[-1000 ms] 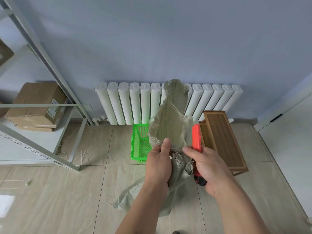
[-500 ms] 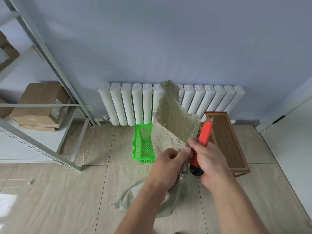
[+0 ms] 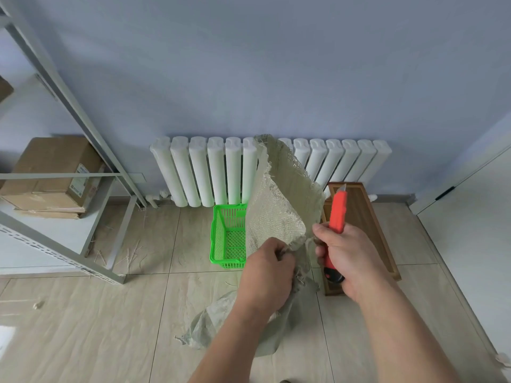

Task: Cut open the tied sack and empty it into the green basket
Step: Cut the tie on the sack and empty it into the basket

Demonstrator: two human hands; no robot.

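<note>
A grey-green woven sack (image 3: 279, 205) stands up in front of me, its loose top flap rising before the radiator and its lower part resting on the floor. My left hand (image 3: 266, 272) grips the sack at its bunched neck. My right hand (image 3: 345, 258) holds a red utility knife (image 3: 338, 214) with the blade pointing up, and its fingertips touch the sack's edge. The green basket (image 3: 225, 236) sits on the floor just behind the sack, partly hidden by it. What is inside the sack cannot be seen.
A white radiator (image 3: 210, 170) lines the blue wall. A wooden tray (image 3: 365, 217) lies on the floor to the right of the basket. A grey metal shelf (image 3: 91, 217) with a cardboard box (image 3: 52, 172) stands at the left. A white door is at far right.
The sack's top flap has opened wider and leans right. My right hand and the knife moved right and tilted. My left hand shifted its grip lower on the neck.
</note>
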